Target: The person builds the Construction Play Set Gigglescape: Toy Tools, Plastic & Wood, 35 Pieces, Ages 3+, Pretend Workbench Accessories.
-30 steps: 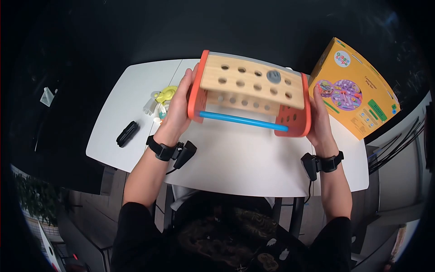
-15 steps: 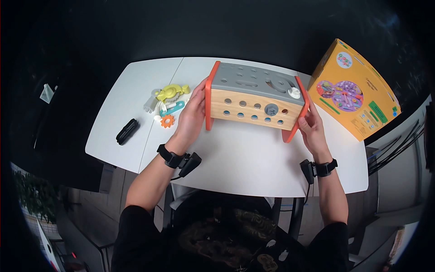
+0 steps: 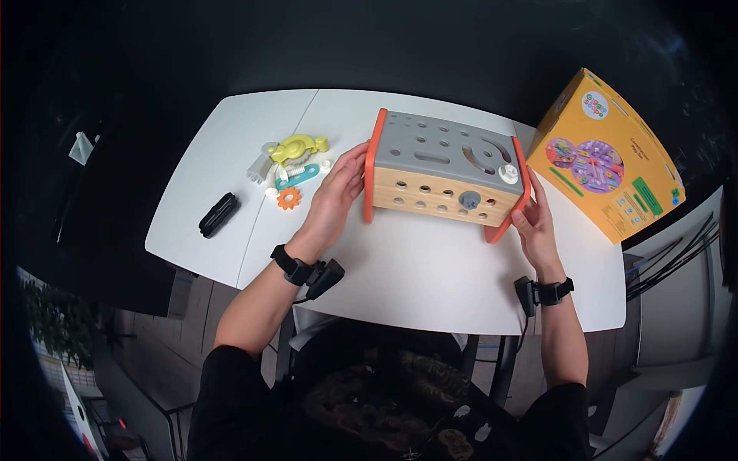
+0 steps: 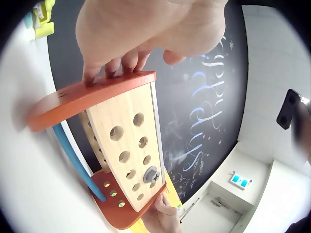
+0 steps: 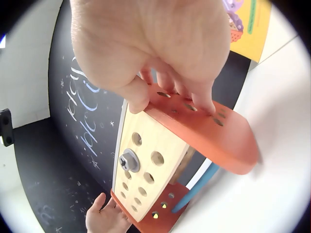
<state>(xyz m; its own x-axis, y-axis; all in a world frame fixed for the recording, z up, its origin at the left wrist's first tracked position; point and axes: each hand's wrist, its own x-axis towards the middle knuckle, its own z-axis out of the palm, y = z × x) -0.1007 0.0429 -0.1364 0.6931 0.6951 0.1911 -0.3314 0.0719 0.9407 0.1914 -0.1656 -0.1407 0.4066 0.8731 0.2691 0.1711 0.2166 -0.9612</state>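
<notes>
Now | left hand (image 3: 332, 206), unclosed, touches bench (image 3: 450, 170) | right hand (image 3: 540, 229) grips edge (image 5: 187, 135) | table (image 3: 407, 273) roomy nearside

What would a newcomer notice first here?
A grey-topped, wood-fronted toy workbench with orange-red ends would probably catch your eye first, between the left hand and right hand. Next come a yellow cardboard box at the right of the white table and a cluster of colourful plastic parts on its left.

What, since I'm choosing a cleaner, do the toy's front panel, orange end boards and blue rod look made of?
Front panel: likely wood, smooth, matte; pale with faint grain.
Orange end boards: perhaps painted wood; satin, evenly coloured, no grain showing.
Blue rod: painted wood or plastic; its smooth, even colour leaves that open.
</notes>
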